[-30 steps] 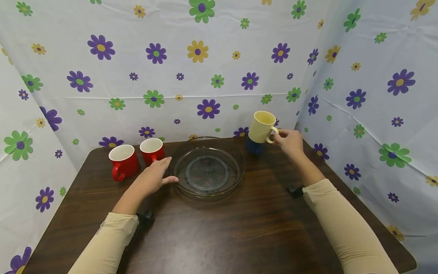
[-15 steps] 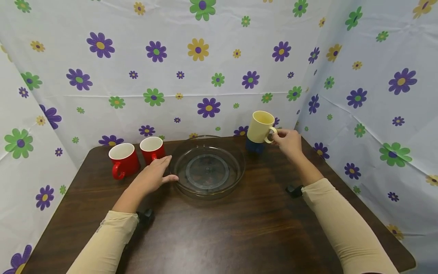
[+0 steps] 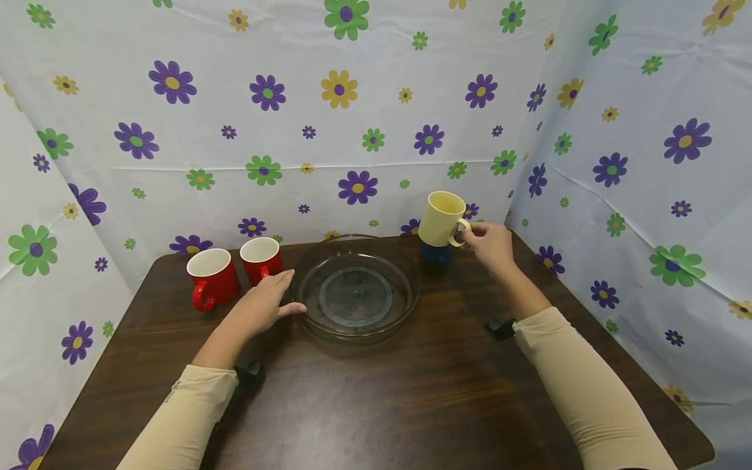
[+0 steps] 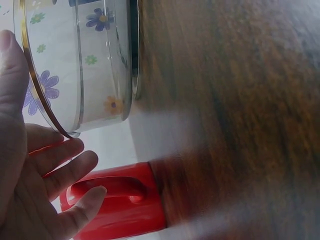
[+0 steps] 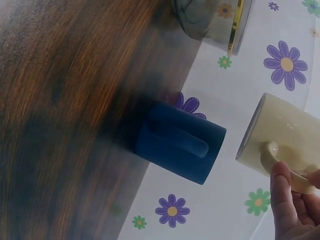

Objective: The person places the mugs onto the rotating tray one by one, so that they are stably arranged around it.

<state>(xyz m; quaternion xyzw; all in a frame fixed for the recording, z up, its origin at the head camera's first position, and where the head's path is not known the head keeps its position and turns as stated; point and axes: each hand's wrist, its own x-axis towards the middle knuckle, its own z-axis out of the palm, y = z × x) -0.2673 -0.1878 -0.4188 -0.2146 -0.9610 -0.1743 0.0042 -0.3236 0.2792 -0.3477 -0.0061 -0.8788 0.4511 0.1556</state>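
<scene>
My right hand [image 3: 490,247] pinches the handle of a pale yellow mug [image 3: 437,223] and holds it upright in the air. Below it a dark blue mug [image 5: 175,145] stands on the table, mostly hidden in the head view. A gap separates the two mugs in the right wrist view. My left hand [image 3: 258,307] is at the left rim of a round clear glass dish [image 3: 352,336], thumb spread from the fingers. In the left wrist view some fingertips meet the dish's rim; firm contact is hard to tell. Behind that hand is a red mug [image 3: 258,260].
A second red mug [image 3: 214,284], white inside, stands farther left with its handle toward me. The dark wooden table [image 3: 382,411] meets flower-patterned cloth [image 3: 329,143] at the back and sides. Black straps [image 3: 499,328] show at both wrists.
The yellow mug and my right hand have shifted slightly left above the blue mug. My left hand, the glass dish and the red mugs stay where they were.
</scene>
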